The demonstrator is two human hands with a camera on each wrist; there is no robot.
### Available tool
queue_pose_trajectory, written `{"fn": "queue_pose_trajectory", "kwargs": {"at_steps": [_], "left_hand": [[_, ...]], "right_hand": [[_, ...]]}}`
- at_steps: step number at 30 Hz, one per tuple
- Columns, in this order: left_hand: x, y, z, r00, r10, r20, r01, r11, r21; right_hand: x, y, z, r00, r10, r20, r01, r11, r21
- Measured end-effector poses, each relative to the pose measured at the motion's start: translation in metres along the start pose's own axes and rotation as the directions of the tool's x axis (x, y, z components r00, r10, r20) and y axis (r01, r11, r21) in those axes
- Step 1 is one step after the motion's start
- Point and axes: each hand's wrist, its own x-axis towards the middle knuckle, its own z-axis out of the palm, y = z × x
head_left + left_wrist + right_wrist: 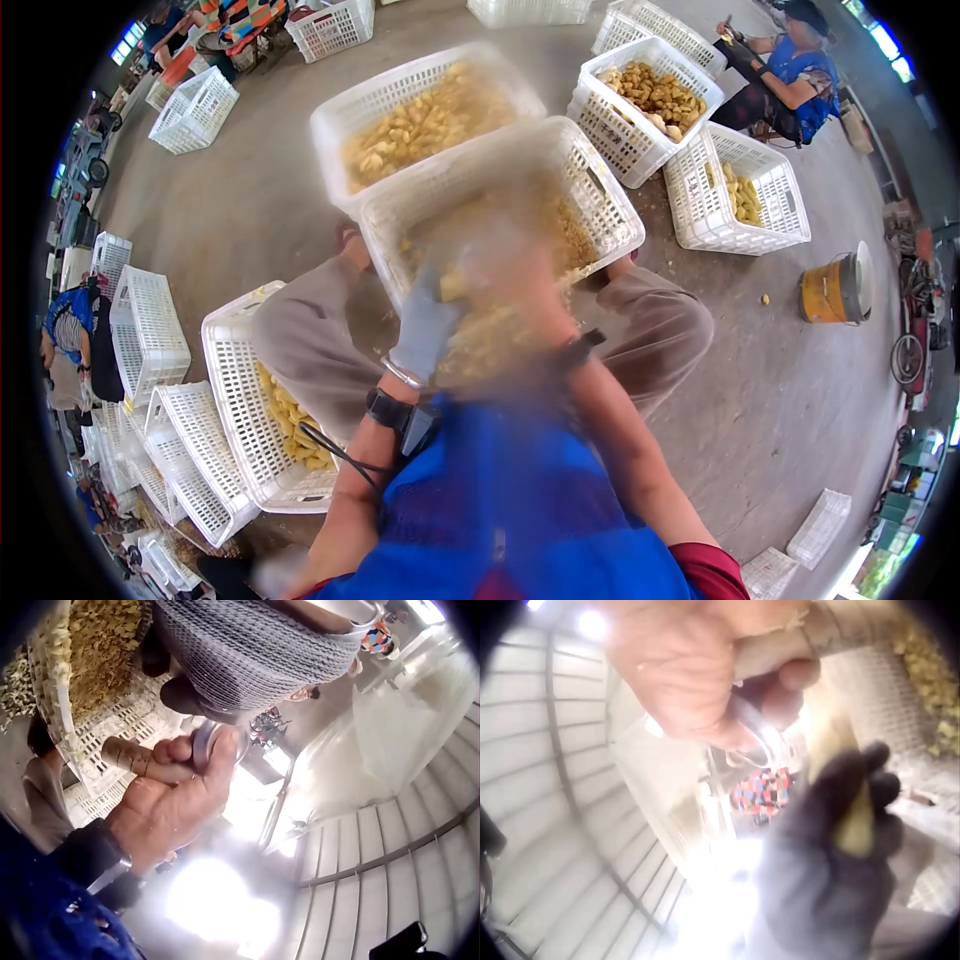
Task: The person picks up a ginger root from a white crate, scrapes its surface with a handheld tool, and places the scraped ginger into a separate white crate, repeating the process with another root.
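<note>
Your left hand point(425, 325) has its fingers point(886, 789) round a yellow root point(855, 829), your right hand point(686, 664) grips a handle point(135, 758), near the crate point(612, 205) of peelings point(105, 664).

Five crates with yellowish pieces show: one middle crate point(615, 205), one far crate point(330, 125) just beyond it, two to its right, the upper-right crate point(625, 145) and the right crate point(740, 238), and one left crate point(245, 420) to its near left. The pieces are too many to count. Two small crates point(820, 528) lie well apart to its near right; those stacked to its left overlap too much to count. One bucket point(828, 292) stands to its right. Over it are two hands, one left hand point(428, 325) and one right hand point(510, 270), with one handle point(135, 757) and one yellow piece point(855, 821) between them. One seated person point(800, 75) is beyond it, far right.
</note>
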Motion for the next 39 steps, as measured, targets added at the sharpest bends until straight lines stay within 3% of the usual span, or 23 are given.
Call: {"fn": "queue_pose_trajectory", "kwargs": {"at_steps": [1,2,3,4,5,6,7,8,9,13,16,17,19,21,24,26,27,28,30,32,36,38,39], "left_hand": [[0.011,-0.040,0.001,0.985,0.165,-0.043,-0.157,0.977,0.142],[0.008,-0.038,0.002,0.972,0.231,-0.032,-0.216,0.944,0.250],[0.002,-0.031,0.002,0.956,0.294,-0.017,-0.269,0.895,0.356],[-0.004,-0.025,0.002,0.935,0.355,0.001,-0.316,0.832,0.456],[-0.008,-0.018,0.002,0.941,0.339,0.014,-0.317,0.864,0.391],[-0.007,-0.014,0.000,0.929,0.369,0.012,-0.334,0.827,0.451],[-0.005,-0.010,-0.002,0.918,0.396,0.002,-0.342,0.791,0.508],[-0.004,-0.007,-0.002,0.908,0.419,-0.007,-0.343,0.754,0.560],[-0.001,0.002,0.000,0.960,0.279,-0.025,-0.214,0.789,0.576],[-0.004,0.002,0.007,0.947,0.314,-0.067,-0.213,0.770,0.602],[-0.008,-0.012,0.003,0.906,0.423,-0.008,-0.334,0.728,0.599],[-0.007,-0.012,0.003,0.888,0.461,-0.006,-0.344,0.672,0.656],[-0.004,-0.001,0.005,0.929,0.371,-0.009,-0.269,0.689,0.673],[-0.006,0.012,0.008,0.969,0.247,-0.015,-0.179,0.744,0.644],[-0.006,-0.006,0.007,0.851,0.524,0.010,-0.398,0.634,0.664],[-0.003,-0.001,0.004,0.881,0.473,-0.018,-0.348,0.672,0.653],[-0.004,0.004,0.003,0.904,0.425,-0.045,-0.300,0.708,0.640],[-0.004,0.006,0.004,0.925,0.375,-0.066,-0.256,0.741,0.621],[0.001,0.007,0.010,0.947,0.308,-0.086,-0.209,0.800,0.563],[-0.004,0.006,0.012,0.959,0.276,-0.059,-0.216,0.854,0.473],[-0.006,0.003,0.002,0.944,0.306,-0.124,-0.203,0.833,0.514],[-0.006,-0.003,0.000,0.939,0.328,-0.102,-0.231,0.823,0.519],[-0.005,-0.005,0.002,0.931,0.350,-0.100,-0.246,0.808,0.536]], "right_hand": [[0.000,0.015,0.009,0.996,-0.082,-0.019,0.081,0.995,-0.054],[0.000,0.031,0.019,0.986,-0.163,-0.039,0.158,0.981,-0.111],[0.008,0.078,0.036,0.989,-0.138,-0.048,0.129,0.979,-0.155],[0.014,0.078,0.027,0.997,-0.072,-0.038,0.064,0.982,-0.179],[0.021,0.076,0.017,1.000,-0.006,-0.028,0.000,0.979,-0.205],[0.027,0.072,0.008,0.998,0.060,-0.018,-0.062,0.971,-0.233],[0.025,0.032,-0.012,0.977,0.211,-0.019,-0.211,0.977,-0.020],[0.018,0.021,-0.011,0.970,0.245,0.009,-0.245,0.968,0.056],[0.011,0.010,-0.010,0.960,0.279,0.037,-0.281,0.951,0.129],[0.011,0.038,0.025,0.996,0.082,0.019,-0.082,0.996,0.033],[0.025,0.031,0.015,0.995,0.077,-0.066,-0.072,0.994,0.081],[0.022,0.014,0.003,0.976,0.212,-0.057,-0.202,0.969,0.141],[0.016,-0.004,-0.001,0.973,0.229,0.027,-0.231,0.962,0.149],[0.014,0.014,0.013,0.994,0.075,0.074,-0.081,0.993,0.086],[0.026,0.045,0.011,0.998,0.048,-0.045,-0.048,0.999,-0.013],[0.038,0.074,0.006,0.997,0.036,-0.067,-0.045,0.988,-0.145],[0.031,0.030,-0.016,0.975,0.221,-0.017,-0.219,0.973,0.070],[0.021,0.004,-0.029,0.919,0.388,0.064,-0.390,0.881,0.266],[0.006,0.006,-0.013,0.998,0.066,-0.014,-0.064,0.991,0.118],[0.000,0.024,-0.002,0.998,-0.047,-0.037,0.045,0.998,-0.038],[0.015,0.075,-0.004,0.997,0.034,-0.076,-0.051,0.974,-0.222],[0.001,0.040,-0.026,0.993,0.086,-0.075,-0.086,0.996,0.009],[-0.006,0.037,-0.025,0.999,0.032,-0.025,-0.034,0.995,-0.092]]}}
